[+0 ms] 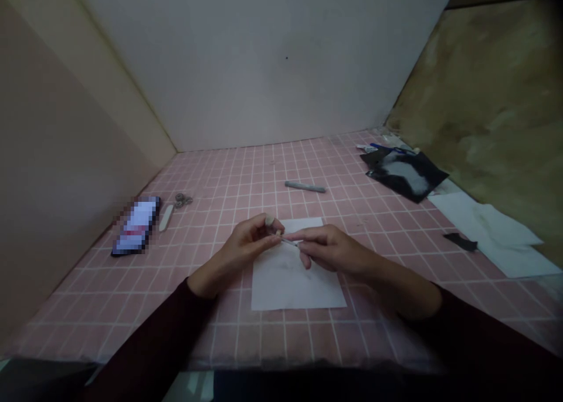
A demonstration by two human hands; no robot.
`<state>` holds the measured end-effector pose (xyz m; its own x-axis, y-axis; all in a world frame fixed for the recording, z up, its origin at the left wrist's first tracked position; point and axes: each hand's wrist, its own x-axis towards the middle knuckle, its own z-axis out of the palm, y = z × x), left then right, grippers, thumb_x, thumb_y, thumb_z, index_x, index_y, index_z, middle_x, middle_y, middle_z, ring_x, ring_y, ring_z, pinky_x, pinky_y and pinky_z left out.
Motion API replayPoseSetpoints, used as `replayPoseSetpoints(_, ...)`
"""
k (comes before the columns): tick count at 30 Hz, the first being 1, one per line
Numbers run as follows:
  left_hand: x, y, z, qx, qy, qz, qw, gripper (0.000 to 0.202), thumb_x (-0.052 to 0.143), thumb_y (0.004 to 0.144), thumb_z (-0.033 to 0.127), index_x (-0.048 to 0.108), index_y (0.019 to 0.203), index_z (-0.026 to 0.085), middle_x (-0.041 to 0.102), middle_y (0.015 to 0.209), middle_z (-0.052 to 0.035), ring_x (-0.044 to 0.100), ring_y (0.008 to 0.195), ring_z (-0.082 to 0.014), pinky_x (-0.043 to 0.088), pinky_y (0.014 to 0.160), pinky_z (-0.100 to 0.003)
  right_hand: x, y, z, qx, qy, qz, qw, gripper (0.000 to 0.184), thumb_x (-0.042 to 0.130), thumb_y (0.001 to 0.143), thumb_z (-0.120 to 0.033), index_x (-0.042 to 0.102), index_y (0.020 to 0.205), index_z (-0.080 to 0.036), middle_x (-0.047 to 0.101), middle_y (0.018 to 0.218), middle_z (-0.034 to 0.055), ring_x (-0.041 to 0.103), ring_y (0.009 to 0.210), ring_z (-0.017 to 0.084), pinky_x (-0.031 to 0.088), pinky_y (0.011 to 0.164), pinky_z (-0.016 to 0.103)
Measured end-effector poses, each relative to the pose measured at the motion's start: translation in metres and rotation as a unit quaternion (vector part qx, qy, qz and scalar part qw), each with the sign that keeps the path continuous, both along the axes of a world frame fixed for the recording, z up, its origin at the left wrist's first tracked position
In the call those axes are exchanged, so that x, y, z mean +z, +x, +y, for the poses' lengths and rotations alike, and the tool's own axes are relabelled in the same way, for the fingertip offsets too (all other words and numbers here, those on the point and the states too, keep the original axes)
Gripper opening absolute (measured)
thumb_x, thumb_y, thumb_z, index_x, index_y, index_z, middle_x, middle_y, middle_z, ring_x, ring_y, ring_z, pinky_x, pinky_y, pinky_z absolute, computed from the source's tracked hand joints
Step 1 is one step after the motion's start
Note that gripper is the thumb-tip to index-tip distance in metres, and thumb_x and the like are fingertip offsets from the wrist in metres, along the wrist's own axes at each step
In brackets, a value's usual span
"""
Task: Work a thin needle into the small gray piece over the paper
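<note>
Over a white sheet of paper (pixel 292 287), both hands meet around small things. My left hand (pixel 251 239) is closed in a pinch on a small pale piece (pixel 278 233), mostly covered by the fingers. Its exact kind is too small to tell. My right hand (pixel 334 249) grips a thin, light-coloured rod-like tool (pixel 289 242) between thumb and fingers. The tool's far end reaches the left fingertips, touching or very close to the pale piece. Faint grey specks mark the paper below.
Beyond the paper lies a grey-green stick (pixel 305 186). To the left are a phone (pixel 136 226), a white flat strip (pixel 166 218) and small grey rings (pixel 182 200). Black sheets (pixel 396 173), white papers (pixel 488 232) and a dark scrap (pixel 460 241) lie right, beside the walls.
</note>
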<state>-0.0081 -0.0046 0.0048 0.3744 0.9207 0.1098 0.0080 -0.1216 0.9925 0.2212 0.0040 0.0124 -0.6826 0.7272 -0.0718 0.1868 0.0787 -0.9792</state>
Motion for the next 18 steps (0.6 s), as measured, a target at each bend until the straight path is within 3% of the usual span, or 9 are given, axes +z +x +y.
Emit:
replayPoseSetpoints(2, -0.001, 0.000, -0.002, 0.000, 0.013, -0.006, 1.000, 0.018, 0.071, 0.086, 0.026, 0.064, 0.099, 0.017, 0.061, 0.092, -0.0037, 0.057, 0.083, -0.0129, 0.045, 0.075, -0.025, 0.002, 0.002, 0.004, 0.004, -0.153, 0.033, 0.988, 0.042, 0.051, 0.092, -0.030, 0.064, 0.130, -0.020, 0.056, 0.066, -0.0031, 0.022, 0.042, 0.005, 0.022, 0.042, 0.020)
replayPoseSetpoints(4, -0.001, 0.000, -0.002, 0.003, 0.018, -0.014, 1.000, 0.018, 0.070, 0.086, 0.025, 0.064, 0.101, 0.017, 0.061, 0.094, -0.0042, 0.058, 0.085, -0.0131, 0.046, 0.075, -0.025, 0.002, 0.002, 0.005, 0.006, -0.199, 0.042, 0.979, 0.045, 0.052, 0.091, -0.033, 0.061, 0.133, -0.020, 0.055, 0.068, -0.0033, 0.017, 0.041, 0.004, 0.017, 0.040, 0.020)
replayPoseSetpoints(5, -0.001, 0.000, -0.002, 0.007, 0.017, -0.016, 1.000, 0.018, 0.071, 0.086, 0.025, 0.064, 0.100, 0.017, 0.061, 0.095, -0.0042, 0.058, 0.085, -0.0130, 0.046, 0.076, -0.025, 0.001, 0.002, 0.004, 0.005, -0.169, 0.036, 0.985, 0.045, 0.051, 0.091, -0.033, 0.062, 0.133, -0.020, 0.055, 0.068, -0.0030, 0.020, 0.041, 0.005, 0.020, 0.041, 0.020)
replayPoseSetpoints(7, 0.000, 0.000, -0.001, 0.019, 0.010, -0.022, 1.000, 0.019, 0.072, 0.084, 0.026, 0.064, 0.098, 0.016, 0.062, 0.093, -0.0038, 0.058, 0.084, -0.0129, 0.046, 0.077, -0.025, -0.002, 0.000, 0.000, -0.005, -0.022, 0.006, 1.000, 0.042, 0.048, 0.092, -0.028, 0.066, 0.129, -0.018, 0.057, 0.068, -0.0011, 0.035, 0.046, 0.007, 0.033, 0.048, 0.022)
replayPoseSetpoints(8, 0.001, 0.000, 0.000, 0.027, 0.003, -0.025, 0.999, 0.019, 0.073, 0.084, 0.026, 0.064, 0.097, 0.015, 0.062, 0.092, -0.0035, 0.059, 0.083, -0.0127, 0.047, 0.077, -0.026, -0.004, -0.001, -0.003, -0.016, 0.075, -0.017, 0.997, 0.043, 0.047, 0.092, -0.024, 0.066, 0.129, -0.018, 0.058, 0.070, 0.0005, 0.043, 0.053, 0.010, 0.040, 0.056, 0.024)
replayPoseSetpoints(10, 0.002, 0.000, 0.002, 0.046, -0.017, -0.040, 0.998, 0.021, 0.074, 0.083, 0.028, 0.064, 0.096, 0.015, 0.062, 0.089, -0.0030, 0.059, 0.081, -0.0123, 0.047, 0.076, -0.026, -0.007, -0.003, -0.008, -0.046, 0.250, -0.068, 0.965, 0.048, 0.044, 0.089, -0.016, 0.065, 0.132, -0.019, 0.061, 0.076, 0.0041, 0.054, 0.069, 0.016, 0.045, 0.071, 0.031)
replayPoseSetpoints(13, -0.001, -0.001, 0.005, 0.047, -0.044, -0.045, 0.997, 0.023, 0.073, 0.083, 0.030, 0.063, 0.096, 0.015, 0.061, 0.087, -0.0026, 0.059, 0.078, -0.0120, 0.047, 0.075, -0.026, -0.009, -0.004, -0.010, -0.058, 0.306, -0.126, 0.942, 0.053, 0.043, 0.088, -0.013, 0.063, 0.135, -0.023, 0.062, 0.082, 0.0057, 0.055, 0.072, 0.017, 0.046, 0.073, 0.034)
replayPoseSetpoints(15, -0.003, -0.001, 0.005, 0.033, -0.032, -0.035, 0.998, 0.022, 0.075, 0.082, 0.030, 0.063, 0.092, 0.014, 0.060, 0.086, -0.0024, 0.058, 0.078, -0.0117, 0.046, 0.073, -0.025, -0.007, -0.002, -0.008, -0.040, 0.241, -0.100, 0.964, 0.046, 0.045, 0.090, -0.017, 0.067, 0.130, -0.023, 0.061, 0.076, 0.0039, 0.054, 0.069, 0.016, 0.045, 0.070, 0.031)
replayPoseSetpoints(18, -0.004, -0.001, 0.005, 0.010, 0.000, -0.028, 1.000, 0.019, 0.073, 0.083, 0.029, 0.065, 0.092, 0.014, 0.060, 0.088, -0.0033, 0.057, 0.081, -0.0125, 0.045, 0.074, -0.025, -0.001, 0.001, -0.001, -0.006, 0.004, -0.026, 1.000, 0.042, 0.048, 0.094, -0.031, 0.066, 0.130, -0.020, 0.056, 0.068, -0.0001, 0.039, 0.049, 0.009, 0.035, 0.051, 0.023)
